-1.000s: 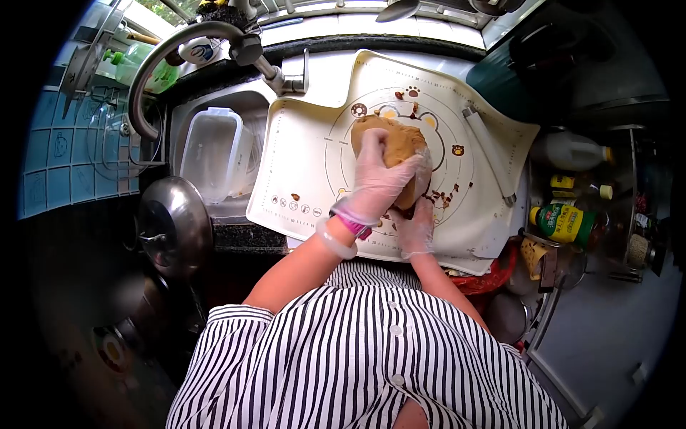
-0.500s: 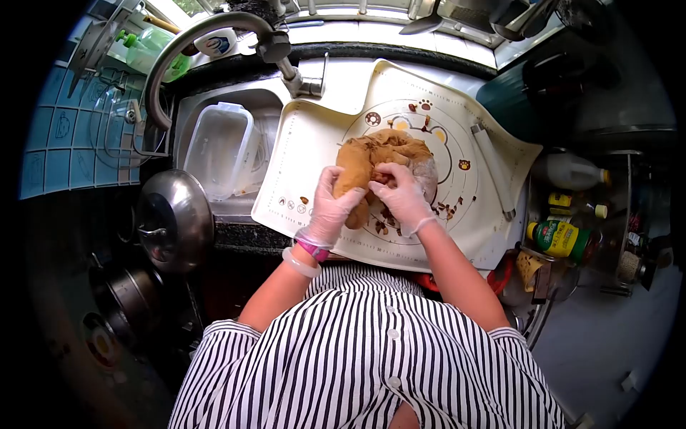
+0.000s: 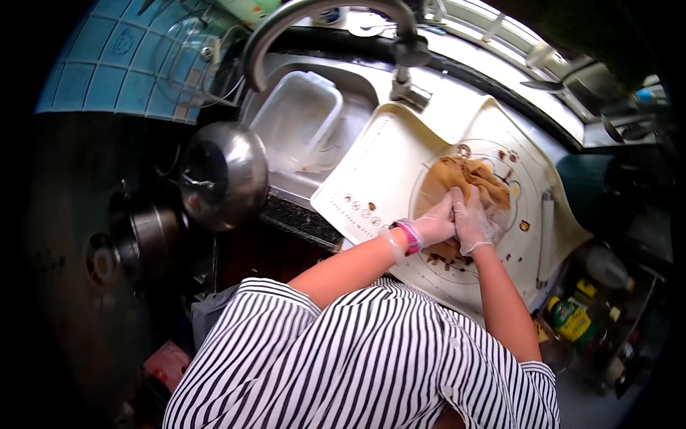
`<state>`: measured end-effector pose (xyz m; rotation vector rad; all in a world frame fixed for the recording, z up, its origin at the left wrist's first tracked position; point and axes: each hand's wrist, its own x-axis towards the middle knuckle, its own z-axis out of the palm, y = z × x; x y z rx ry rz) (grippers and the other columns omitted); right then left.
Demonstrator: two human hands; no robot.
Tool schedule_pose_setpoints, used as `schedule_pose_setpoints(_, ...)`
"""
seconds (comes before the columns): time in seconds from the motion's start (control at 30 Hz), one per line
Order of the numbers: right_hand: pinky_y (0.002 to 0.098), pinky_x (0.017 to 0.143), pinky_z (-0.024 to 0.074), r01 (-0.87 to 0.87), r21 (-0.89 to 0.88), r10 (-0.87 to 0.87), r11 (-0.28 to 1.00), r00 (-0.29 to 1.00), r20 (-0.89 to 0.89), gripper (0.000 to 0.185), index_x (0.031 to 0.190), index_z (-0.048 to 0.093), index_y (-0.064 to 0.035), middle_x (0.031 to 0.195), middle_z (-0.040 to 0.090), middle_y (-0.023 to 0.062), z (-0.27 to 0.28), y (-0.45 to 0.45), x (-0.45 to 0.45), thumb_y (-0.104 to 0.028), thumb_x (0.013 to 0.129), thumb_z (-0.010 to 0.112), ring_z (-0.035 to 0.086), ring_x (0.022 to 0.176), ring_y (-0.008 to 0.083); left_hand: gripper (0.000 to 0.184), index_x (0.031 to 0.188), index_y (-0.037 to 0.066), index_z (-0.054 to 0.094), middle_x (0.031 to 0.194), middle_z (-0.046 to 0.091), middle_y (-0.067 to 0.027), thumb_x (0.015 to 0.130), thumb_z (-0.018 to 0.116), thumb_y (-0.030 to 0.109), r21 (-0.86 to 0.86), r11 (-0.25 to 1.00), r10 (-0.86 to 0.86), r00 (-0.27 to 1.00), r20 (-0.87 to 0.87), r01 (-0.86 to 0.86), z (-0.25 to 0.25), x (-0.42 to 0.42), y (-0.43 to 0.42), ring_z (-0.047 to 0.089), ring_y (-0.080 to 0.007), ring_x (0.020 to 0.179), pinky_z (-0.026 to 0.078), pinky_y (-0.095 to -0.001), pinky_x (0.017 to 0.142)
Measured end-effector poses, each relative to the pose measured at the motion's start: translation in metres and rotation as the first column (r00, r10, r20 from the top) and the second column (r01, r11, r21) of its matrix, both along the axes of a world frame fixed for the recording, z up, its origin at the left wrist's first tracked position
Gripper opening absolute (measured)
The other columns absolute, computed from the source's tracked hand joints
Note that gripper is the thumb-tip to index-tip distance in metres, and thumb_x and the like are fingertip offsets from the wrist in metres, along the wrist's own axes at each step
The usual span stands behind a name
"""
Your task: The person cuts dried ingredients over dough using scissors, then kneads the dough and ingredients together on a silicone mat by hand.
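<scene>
A lump of brown dough (image 3: 457,171), creased on top, lies on a cream kneading mat (image 3: 386,154) with printed rings. My left hand (image 3: 434,223), in a clear plastic glove, grips the dough's near side, its fingers partly hidden. Right beside it, my gloved right hand (image 3: 471,220) presses its fingers into the dough from the near right, touching the left hand. Small dark bits (image 3: 449,263) are scattered on the mat near the dough, with others beyond it. A pale rolling pin (image 3: 547,236) rests on the mat's right side.
Left of the mat, a clear plastic tub (image 3: 296,118) sits in the steel sink (image 3: 357,93) under a curved faucet (image 3: 321,11). A domed metal lid (image 3: 225,175) and a dark pot (image 3: 153,239) stand farther left. Several bottles, including a yellow-green one (image 3: 572,320), stand at right.
The view has turned, so the scene appears tilted and shifted right. My hands have come together at the dough's near side, where before they were apart, pulling at a fold.
</scene>
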<state>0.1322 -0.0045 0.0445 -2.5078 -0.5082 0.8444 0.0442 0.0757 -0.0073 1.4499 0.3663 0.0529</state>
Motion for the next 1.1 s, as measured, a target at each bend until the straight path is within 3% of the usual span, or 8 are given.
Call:
schedule_pose_setpoints(0.2, 0.0568, 0.088, 0.048, -0.017, -0.103, 0.029, 0.995, 0.992, 0.12, 0.056, 0.12, 0.061, -0.0099, 0.106, 0.069, 0.0295, -0.019, 0.02, -0.004, -0.061, 0.101, 0.048, 0.064, 0.1, 0.0502, 0.092, 0.164, 0.004, 0.01, 0.128, 0.063, -0.0152, 0.093, 0.069, 0.015, -0.624, 0.781, -0.21, 0.927, -0.31, -0.032, 0.056, -0.026, 0.045, 0.068, -0.0183, 0.103, 0.059, -0.0306, 0.082)
schedule_pose_setpoints(0.37, 0.046, 0.095, 0.0494, 0.052, 0.041, -0.052, 0.998, 0.999, 0.004, 0.052, 0.114, 0.073, -0.0064, 0.11, 0.071, 0.0246, -0.013, 0.024, 0.003, -0.054, 0.1, 0.056, 0.065, 0.108, 0.0414, 0.021, 0.115, 0.003, 0.067, 0.086, 0.069, -0.0054, 0.101, 0.058, 0.016, 0.412, 0.868, 0.421, 0.853, -0.31, -0.278, 0.101, -0.091, 0.126, 0.063, -0.0123, 0.077, 0.052, -0.0296, 0.068)
schedule_pose_setpoints(0.5, 0.0466, 0.094, 0.0489, 0.029, 0.017, -0.03, 0.999, 0.998, 0.064, 0.051, 0.12, 0.068, -0.0064, 0.108, 0.071, 0.0255, -0.009, 0.025, -0.003, -0.052, 0.102, 0.054, 0.066, 0.106, 0.0407, 0.037, 0.094, 0.003, 0.074, 0.101, 0.073, -0.0257, 0.101, 0.048, 0.028, 0.833, 0.552, 0.567, 0.744, -0.352, -0.026, 0.0, -0.136, 0.199, 0.07, -0.0394, 0.096, 0.055, -0.0485, 0.086)
schedule_pose_setpoints(0.7, 0.0511, 0.102, 0.0458, -0.231, -0.038, 0.23, 0.972, 0.912, 0.339, 0.052, 0.14, 0.049, 0.0032, 0.137, 0.054, 0.0256, 0.018, 0.005, -0.038, -0.025, 0.099, 0.062, 0.053, 0.123, 0.0444, 0.032, 0.116, 0.009, 0.076, 0.126, 0.07, -0.0192, 0.098, 0.055, 0.024, 0.529, 0.636, 0.353, 0.398, -0.847, 0.561, -0.11, -0.151, 0.259, 0.066, -0.0362, 0.121, 0.053, -0.0468, 0.103)
schedule_pose_setpoints(0.77, 0.0505, 0.105, 0.044, -0.227, 0.006, 0.208, 0.974, 0.902, 0.379, 0.055, 0.143, 0.048, 0.002, 0.138, 0.054, 0.0253, 0.02, 0.0, -0.043, -0.024, 0.098, 0.063, 0.053, 0.125, 0.0438, 0.032, 0.124, 0.014, 0.074, 0.132, 0.069, -0.011, 0.099, 0.057, 0.022, 0.216, 0.42, 0.176, 0.154, -0.972, 0.881, -0.128, -0.142, 0.271, 0.065, -0.0318, 0.125, 0.052, -0.0459, 0.104)
schedule_pose_setpoints(0.87, 0.05, 0.11, 0.0405, -0.232, 0.053, 0.193, 0.971, 0.897, 0.398, 0.061, 0.148, 0.044, -0.0005, 0.14, 0.052, 0.0247, 0.018, -0.009, -0.043, -0.023, 0.096, 0.065, 0.051, 0.127, 0.0427, 0.029, 0.122, 0.011, 0.075, 0.126, 0.071, -0.0163, 0.097, 0.061, 0.016, 0.424, 0.59, 0.388, 0.219, -0.895, 0.687, -0.264, -0.208, 0.323, 0.069, -0.0377, 0.115, 0.057, -0.046, 0.095)
schedule_pose_setpoints(0.93, 0.0502, 0.112, 0.0387, -0.23, 0.055, 0.194, 0.972, 0.906, 0.376, 0.064, 0.151, 0.043, -0.0019, 0.141, 0.052, 0.0242, 0.017, -0.012, -0.041, -0.022, 0.095, 0.066, 0.05, 0.129, 0.0422, 0.031, 0.126, 0.017, 0.074, 0.133, 0.07, -0.006, 0.1, 0.059, 0.02, 0.254, 0.569, 0.353, 0.047, -0.935, 0.782, -0.136, -0.142, 0.291, 0.067, -0.0254, 0.122, 0.055, -0.0381, 0.099)
schedule_pose_setpoints(1.1, 0.0504, 0.11, 0.0392, -0.218, -0.059, 0.221, 0.974, 0.867, 0.446, 0.056, 0.144, 0.054, -0.0044, 0.141, 0.052, 0.0204, 0.042, -0.005, -0.049, -0.02, 0.093, 0.068, 0.051, 0.126, 0.0375, 0.031, 0.126, 0.017, 0.074, 0.132, 0.07, -0.0061, 0.1, 0.058, 0.02, 0.287, 0.466, 0.401, 0.09, -0.912, 0.837, -0.18, -0.155, 0.303, 0.067, -0.0246, 0.122, 0.054, -0.0372, 0.099)
